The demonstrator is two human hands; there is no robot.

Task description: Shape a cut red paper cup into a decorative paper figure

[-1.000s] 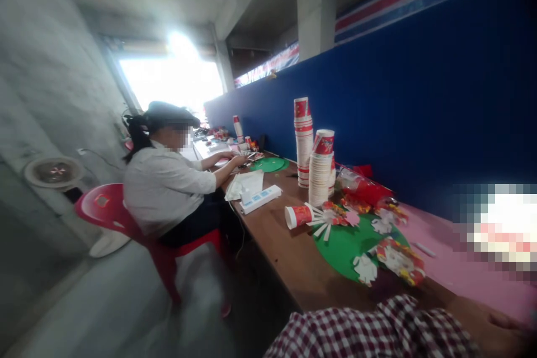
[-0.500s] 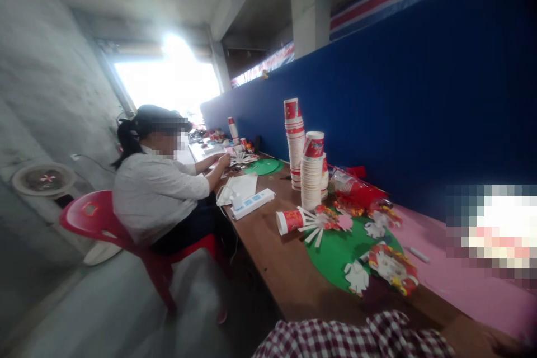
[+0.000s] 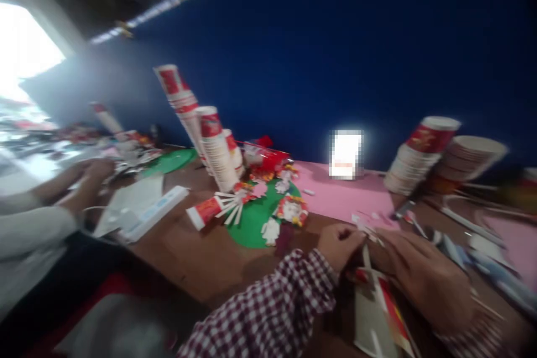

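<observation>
I had left hand pinching paper strip of cut-open paper cup, cup between both hands, presumably for steadiness. Right hand arched opposite; blur hid fingertips, couldn't tell grip. Nested cup stack stood near blue partition, likely saving workspace.

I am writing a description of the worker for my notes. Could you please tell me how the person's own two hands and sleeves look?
The left hand is bare, without a glove; its long sleeve is dark red and white check. The right hand is also gloveless, with a similar checked cuff, rather blurred.
</observation>
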